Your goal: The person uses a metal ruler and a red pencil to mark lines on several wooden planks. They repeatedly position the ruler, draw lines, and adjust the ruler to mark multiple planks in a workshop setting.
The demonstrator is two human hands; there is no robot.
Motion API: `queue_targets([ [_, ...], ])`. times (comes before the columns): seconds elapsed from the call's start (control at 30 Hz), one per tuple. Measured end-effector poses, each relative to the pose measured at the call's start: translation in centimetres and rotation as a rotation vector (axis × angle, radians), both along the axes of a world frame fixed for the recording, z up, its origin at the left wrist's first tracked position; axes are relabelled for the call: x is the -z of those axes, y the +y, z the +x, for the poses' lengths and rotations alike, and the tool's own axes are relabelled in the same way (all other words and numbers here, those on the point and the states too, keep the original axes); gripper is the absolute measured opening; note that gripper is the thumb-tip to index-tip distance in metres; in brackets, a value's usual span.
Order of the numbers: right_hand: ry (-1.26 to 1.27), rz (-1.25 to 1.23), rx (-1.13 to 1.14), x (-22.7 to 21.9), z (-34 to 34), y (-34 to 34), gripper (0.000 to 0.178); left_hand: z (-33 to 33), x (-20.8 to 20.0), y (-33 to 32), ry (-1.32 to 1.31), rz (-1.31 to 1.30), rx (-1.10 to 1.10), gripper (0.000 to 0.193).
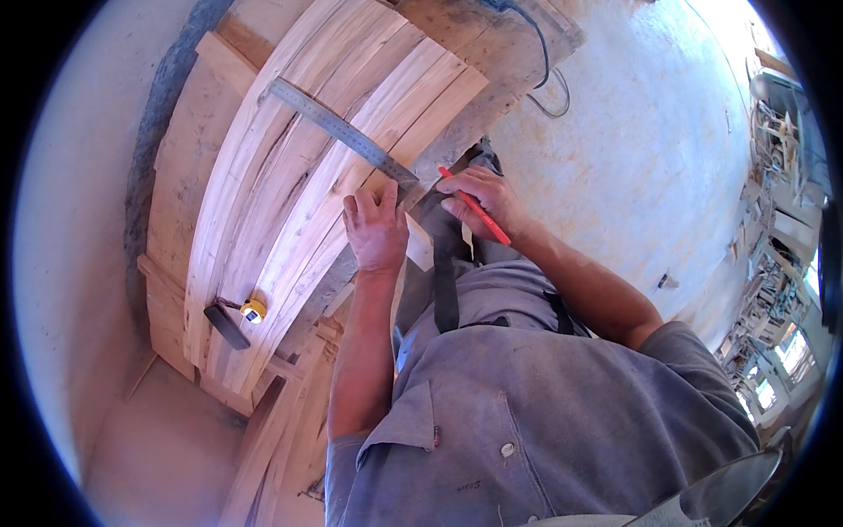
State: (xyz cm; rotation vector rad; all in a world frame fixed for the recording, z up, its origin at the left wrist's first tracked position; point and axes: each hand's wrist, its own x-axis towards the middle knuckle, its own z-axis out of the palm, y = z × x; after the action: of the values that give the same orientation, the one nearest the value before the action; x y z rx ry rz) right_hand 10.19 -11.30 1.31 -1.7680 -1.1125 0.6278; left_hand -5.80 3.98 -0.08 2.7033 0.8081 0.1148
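A steel square (338,126) lies with its long blade across a row of pale wooden planks (255,189), near their far end. At the planks' near edge, my left hand (379,235) has its bent fingers round the square's corner; part of the grip is hidden. Just to the right, above my legs, my right hand (493,195) is closed round a red pencil (479,211). One end of the pencil points toward the square's corner, apart from the wood. Below my left hand, a pale wooden piece (420,241) sticks out.
On the planks' lower left lie a yellow tape measure (254,310) and a dark oblong block (227,327). More timber (281,439) lies beneath. A dark cable (546,61) curls by the far end. Scrap wood (773,255) is heaped along the right. A wall (79,202) stands at left.
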Motion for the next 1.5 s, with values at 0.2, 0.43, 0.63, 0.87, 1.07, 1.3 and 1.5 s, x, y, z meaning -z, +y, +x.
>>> queue_targets([
  [0.2, 0.068, 0.039, -0.052, -0.4, -0.3, 0.9, 0.022, 0.0, -0.1, 0.4, -0.042, -0.018, 0.009, 0.042],
  [0.43, 0.052, 0.057, -0.009, 0.1, -0.5, 1.0, 0.024, -0.1, 0.0, 0.2, -0.045, -0.015, 0.005, 0.045],
  [0.63, 0.070, -0.001, 0.053, -1.0, -0.8, 1.7, 0.020, 0.1, -0.2, 0.1, -0.008, 0.002, -0.004, 0.046],
  [0.87, -0.005, 0.075, 0.007, 0.0, -1.0, 2.4, 0.011, 0.1, -0.3, 0.0, 0.027, -0.031, 0.001, 0.047],
  [1.07, 0.001, 0.020, -0.038, -0.9, -0.8, 2.7, 0.014, 0.2, -0.8, 0.2, 0.030, -0.066, -0.010, 0.048],
  [1.3, 0.010, 0.040, 0.057, -0.6, -0.5, 3.1, 0.019, 0.3, -0.5, -0.1, 0.045, -0.009, -0.001, 0.041],
  [1.5, 0.048, 0.006, 0.050, -0.7, -0.7, 3.1, 0.020, 0.4, -0.6, -0.1, 0.064, -0.007, -0.001, 0.042],
])
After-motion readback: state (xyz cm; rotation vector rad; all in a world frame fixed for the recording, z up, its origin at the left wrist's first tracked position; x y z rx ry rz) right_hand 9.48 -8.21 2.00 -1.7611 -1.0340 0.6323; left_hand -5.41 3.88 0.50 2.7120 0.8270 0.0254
